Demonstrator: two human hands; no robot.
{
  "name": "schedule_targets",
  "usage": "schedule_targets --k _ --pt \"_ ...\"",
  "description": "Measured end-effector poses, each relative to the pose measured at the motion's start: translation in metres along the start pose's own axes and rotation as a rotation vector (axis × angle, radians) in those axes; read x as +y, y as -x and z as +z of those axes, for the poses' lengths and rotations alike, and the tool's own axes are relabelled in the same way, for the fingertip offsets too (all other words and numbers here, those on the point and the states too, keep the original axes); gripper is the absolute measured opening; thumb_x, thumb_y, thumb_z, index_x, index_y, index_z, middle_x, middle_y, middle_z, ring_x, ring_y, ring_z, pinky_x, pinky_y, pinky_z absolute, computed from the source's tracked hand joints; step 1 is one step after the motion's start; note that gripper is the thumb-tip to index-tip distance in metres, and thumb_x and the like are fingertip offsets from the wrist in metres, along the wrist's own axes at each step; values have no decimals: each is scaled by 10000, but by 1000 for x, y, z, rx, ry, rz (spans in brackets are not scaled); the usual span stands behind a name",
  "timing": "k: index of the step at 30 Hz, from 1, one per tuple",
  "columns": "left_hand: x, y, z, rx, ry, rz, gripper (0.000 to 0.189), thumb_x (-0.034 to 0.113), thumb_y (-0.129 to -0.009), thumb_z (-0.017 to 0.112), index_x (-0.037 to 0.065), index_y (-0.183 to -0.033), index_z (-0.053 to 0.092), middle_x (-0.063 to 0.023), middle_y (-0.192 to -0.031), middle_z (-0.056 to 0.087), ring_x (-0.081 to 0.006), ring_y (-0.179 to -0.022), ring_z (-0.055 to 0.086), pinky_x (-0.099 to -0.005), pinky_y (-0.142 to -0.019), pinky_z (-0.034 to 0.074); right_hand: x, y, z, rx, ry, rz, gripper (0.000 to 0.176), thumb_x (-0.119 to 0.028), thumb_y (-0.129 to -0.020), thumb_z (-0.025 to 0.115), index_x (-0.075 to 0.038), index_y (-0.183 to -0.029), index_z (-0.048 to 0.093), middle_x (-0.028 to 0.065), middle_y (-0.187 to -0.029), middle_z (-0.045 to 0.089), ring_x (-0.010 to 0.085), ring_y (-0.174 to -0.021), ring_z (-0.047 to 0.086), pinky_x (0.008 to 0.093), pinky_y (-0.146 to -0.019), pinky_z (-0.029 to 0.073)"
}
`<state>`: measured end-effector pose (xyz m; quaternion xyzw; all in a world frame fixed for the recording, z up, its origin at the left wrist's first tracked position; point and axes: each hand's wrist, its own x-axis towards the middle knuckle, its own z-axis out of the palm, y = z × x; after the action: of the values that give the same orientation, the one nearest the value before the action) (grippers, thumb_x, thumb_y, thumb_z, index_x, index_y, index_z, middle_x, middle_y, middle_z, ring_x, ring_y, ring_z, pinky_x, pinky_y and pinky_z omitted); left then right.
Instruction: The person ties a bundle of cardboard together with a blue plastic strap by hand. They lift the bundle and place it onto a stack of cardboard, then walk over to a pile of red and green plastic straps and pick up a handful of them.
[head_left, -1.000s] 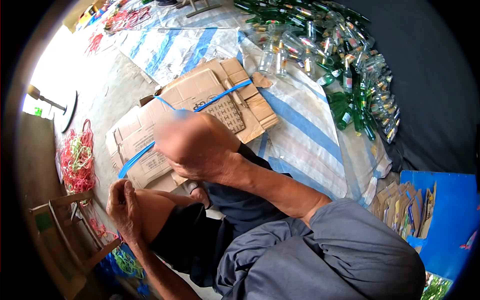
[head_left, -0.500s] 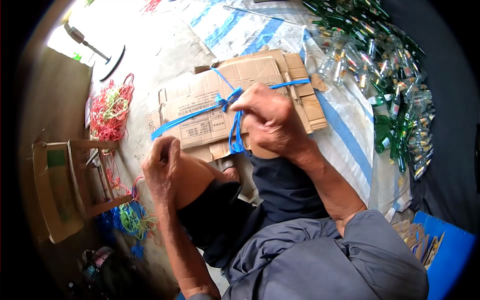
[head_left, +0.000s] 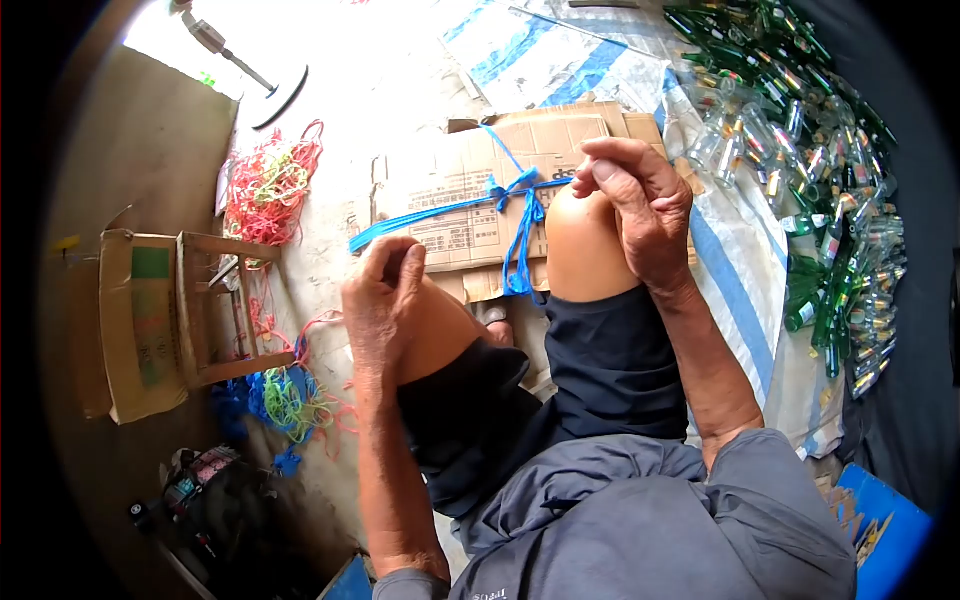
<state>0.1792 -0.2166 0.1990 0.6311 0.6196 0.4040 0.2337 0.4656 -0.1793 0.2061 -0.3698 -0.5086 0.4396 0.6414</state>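
A flattened cardboard stack [head_left: 440, 190] lies in front of my knees. Blue strap [head_left: 420, 215] runs across it and is knotted [head_left: 513, 190] near the middle, with loose ends hanging over the near edge. My left hand [head_left: 385, 310] is by my left knee, its fingers curled in a loose fist, nothing showing in them. Over my right knee, my right hand [head_left: 650, 215] is held up with thumb and bent fingers apart, holding nothing I can see. It covers part of the cardboard's right side.
Green and clear glass bottles [head_left: 800, 140] are heaped at the right beside a blue-and-white striped sheet [head_left: 735, 270]. At left are tangled red strings [head_left: 270, 185], a wooden frame stool [head_left: 235, 310], green and blue cords [head_left: 290, 405] and a dark bag [head_left: 220, 510].
My right hand has come away from the blue knot toward the right, and its fingers have loosened. My left hand stays curled by the knee. The view has shifted left.
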Motion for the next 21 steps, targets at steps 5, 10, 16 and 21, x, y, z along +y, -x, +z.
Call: schedule_targets --k 5,10,16,21 --pt "36 23 -4 -55 136 -93 107 78 -1008 719 -6 -1074 718 -5 -911 721 -58 -874 633 -237 -800 525 -1 -5 -1 -44 52 30 186 -103 -1059 620 -1 -1167 731 49 -845 722 116 -808 680 263 -784 544" --pt "33 42 0 -51 51 -55 103 80 -1006 722 0 -1070 716 -6 -890 724 -53 -847 642 -235 -779 534 1 -4 1 -72 84 16 166 -91 -1038 644 0 -1131 749 56 -860 739 95 -803 692 239 -743 561" --pt "-23 46 -20 121 -224 92 97 94 -934 769 39 -1008 738 -110 -856 744 -212 -746 713 -323 -717 559 4 -3 6 -72 123 6 158 -73 -1036 648 10 -1126 748 38 -861 728 85 -797 672 231 -743 536" --pt "-39 55 -48 198 -116 -35 92 85 -922 772 39 -997 744 -121 -847 744 -212 -759 726 -321 -728 571 -2 1 20 -105 285 2 146 -87 -1035 664 -7 -1115 756 30 -887 739 79 -819 688 225 -751 537"
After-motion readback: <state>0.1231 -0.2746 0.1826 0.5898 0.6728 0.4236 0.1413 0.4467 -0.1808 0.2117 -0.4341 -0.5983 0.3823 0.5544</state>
